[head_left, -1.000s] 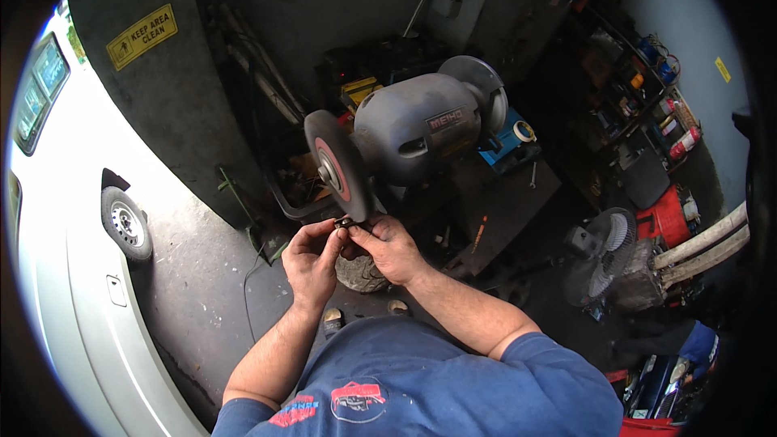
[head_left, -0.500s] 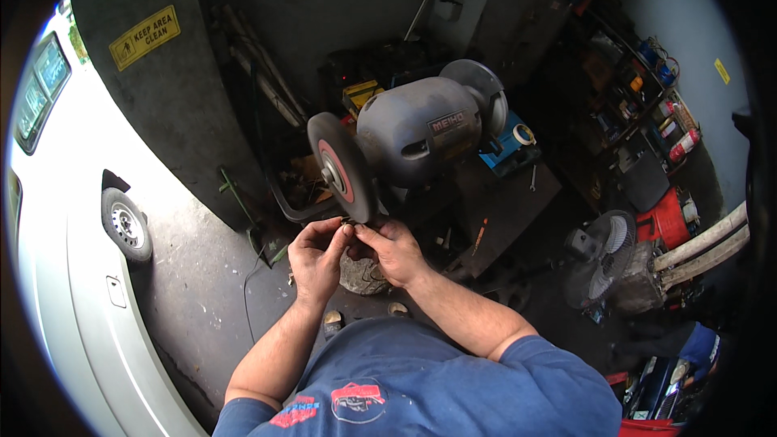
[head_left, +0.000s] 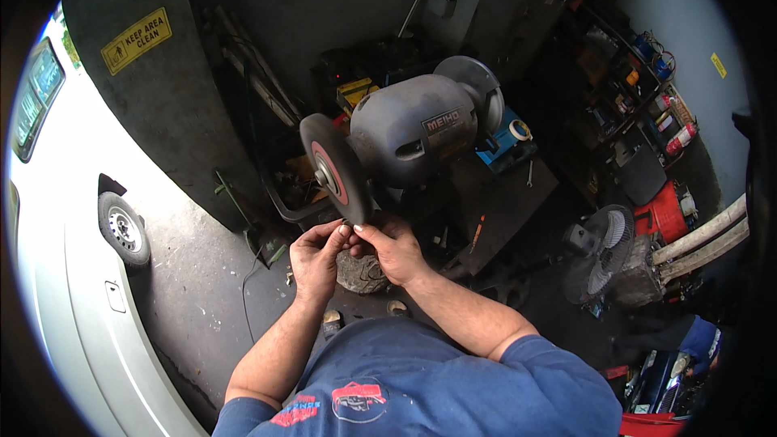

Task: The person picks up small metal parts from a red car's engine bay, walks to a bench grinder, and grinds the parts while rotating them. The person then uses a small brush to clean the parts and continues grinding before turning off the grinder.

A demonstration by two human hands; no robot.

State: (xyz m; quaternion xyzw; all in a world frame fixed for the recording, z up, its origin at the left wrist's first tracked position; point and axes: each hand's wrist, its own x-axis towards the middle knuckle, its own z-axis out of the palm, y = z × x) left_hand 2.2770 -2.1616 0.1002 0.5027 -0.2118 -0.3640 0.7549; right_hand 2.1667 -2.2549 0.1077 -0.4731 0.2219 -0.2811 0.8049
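The left hand point(head_left: 317, 259) and right hand point(head_left: 394, 252) meet, both pinching a small dark piece point(head_left: 347, 223) (nearly hidden from me) at the wheel point(head_left: 332, 168) of the grinder point(head_left: 417, 119), the work seemingly under way, how much remains unclear, with a dark tabletop point(head_left: 511, 204) and fan point(head_left: 609, 247) to the grinder's right, a pale van point(head_left: 77, 291) left.

Grinder wheel point(head_left: 332, 163) blocks fwd path, right at fingertips of L hand point(head_left: 316, 260) & R hand point(head_left: 396, 255); motor housing point(head_left: 388, 121) bars fwd-R. Bent bar point(head_left: 298, 215) obstructs fwd-L. Round block point(head_left: 360, 277) below (gap hard to judge). Passable: floor point(head_left: 190, 275) btwn L forearm point(head_left: 277, 344) & white vehicle point(head_left: 81, 291).
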